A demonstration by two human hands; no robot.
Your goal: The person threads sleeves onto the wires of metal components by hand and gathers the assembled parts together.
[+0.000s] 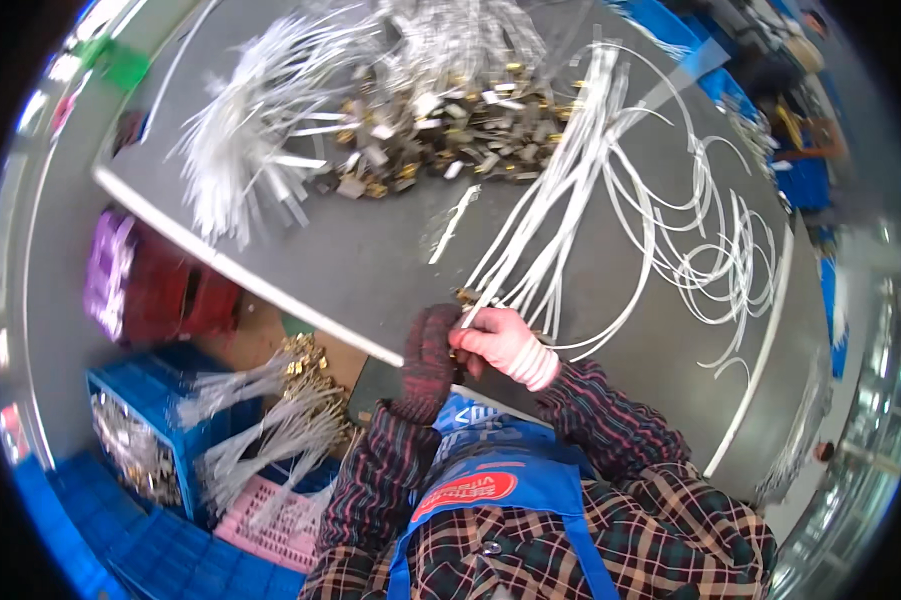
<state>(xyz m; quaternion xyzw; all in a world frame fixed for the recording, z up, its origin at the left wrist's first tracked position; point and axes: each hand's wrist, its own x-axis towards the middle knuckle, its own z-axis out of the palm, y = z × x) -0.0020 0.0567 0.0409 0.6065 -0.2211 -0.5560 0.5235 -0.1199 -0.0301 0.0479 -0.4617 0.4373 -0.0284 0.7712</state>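
White cables [592,120] slant up-right from right hand [502,347], pinching one's lower end; left hand [431,358]: grip unclear.

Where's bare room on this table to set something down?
Bare grey table lies between the white edge, metal pieces and left hand, and between the white cables and right sleeve. The far side is crowded with clear strips and those pieces.

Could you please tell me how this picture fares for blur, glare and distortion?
Head view throughout: fisheye bending and black corners; bright glare along the left rim; smearing on the whitish strips at upper left and the metal parts; the white cords crisper; the right hand brightly lit, the left hand darker.
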